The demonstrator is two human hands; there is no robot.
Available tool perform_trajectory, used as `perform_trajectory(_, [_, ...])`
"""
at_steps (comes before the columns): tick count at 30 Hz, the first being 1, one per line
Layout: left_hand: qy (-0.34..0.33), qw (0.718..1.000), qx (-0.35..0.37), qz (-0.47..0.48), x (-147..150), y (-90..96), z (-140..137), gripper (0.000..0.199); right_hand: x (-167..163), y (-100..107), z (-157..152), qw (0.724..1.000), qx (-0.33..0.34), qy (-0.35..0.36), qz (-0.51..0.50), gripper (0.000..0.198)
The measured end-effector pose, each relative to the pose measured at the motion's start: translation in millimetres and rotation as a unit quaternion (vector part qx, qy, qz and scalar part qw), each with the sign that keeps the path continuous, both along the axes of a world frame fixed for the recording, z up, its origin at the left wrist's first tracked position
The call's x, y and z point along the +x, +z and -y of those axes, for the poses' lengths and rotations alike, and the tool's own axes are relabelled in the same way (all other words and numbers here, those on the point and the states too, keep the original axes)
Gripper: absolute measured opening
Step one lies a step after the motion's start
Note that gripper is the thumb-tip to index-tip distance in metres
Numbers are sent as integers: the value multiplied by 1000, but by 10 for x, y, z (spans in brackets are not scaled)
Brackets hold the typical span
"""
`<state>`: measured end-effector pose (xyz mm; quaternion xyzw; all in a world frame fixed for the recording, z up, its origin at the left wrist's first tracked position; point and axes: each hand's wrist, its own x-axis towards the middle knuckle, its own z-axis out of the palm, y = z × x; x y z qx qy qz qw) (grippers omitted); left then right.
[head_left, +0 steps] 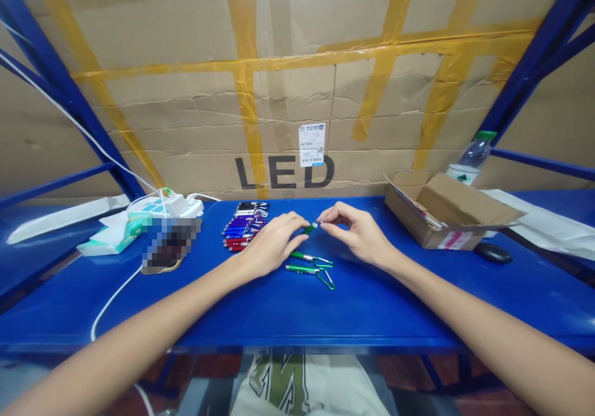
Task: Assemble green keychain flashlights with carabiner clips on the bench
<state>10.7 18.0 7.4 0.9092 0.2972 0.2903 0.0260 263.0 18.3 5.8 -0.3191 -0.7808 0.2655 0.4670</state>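
Note:
My left hand [272, 242] grips a small green keychain flashlight [308, 229] by its body. My right hand [356, 230] pinches the silver tip of that same flashlight from the right. Both hands rest on the blue table [279, 310]. Just in front of my hands lie two more green flashlights [309, 263] with carabiner clips. To the left of my left hand sits a row of several purple, blue, red and black flashlights [246, 225].
An open cardboard box [446, 217] stands at the right, with a water bottle [469, 159] behind it and a black mouse [493, 252] beside it. At the left are a white power strip [160, 206], a tissue pack [111, 235] and a blurred item [170, 245]. Taped cardboard [297, 93] forms the back wall.

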Motion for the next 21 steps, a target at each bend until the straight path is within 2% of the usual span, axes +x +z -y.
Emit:
perform_trajectory(4, [10,1000,-7,24,-10,-56,40,18,-84,47,141,1000,18,14,-5,24])
perform_trajectory(11, [-17,998,3,65,-30,-44,56,18,-90,126,227,993,104,-14,54,20])
perform_trajectory(18, [-18,990,-41,135,5,-26,74,17,-145,136,288,989,142,-19,40,19])
perform_trajectory(21, [-12,987,-38,157,-10,-11,70,13,-90,139,229,988,131,-81,33,18])
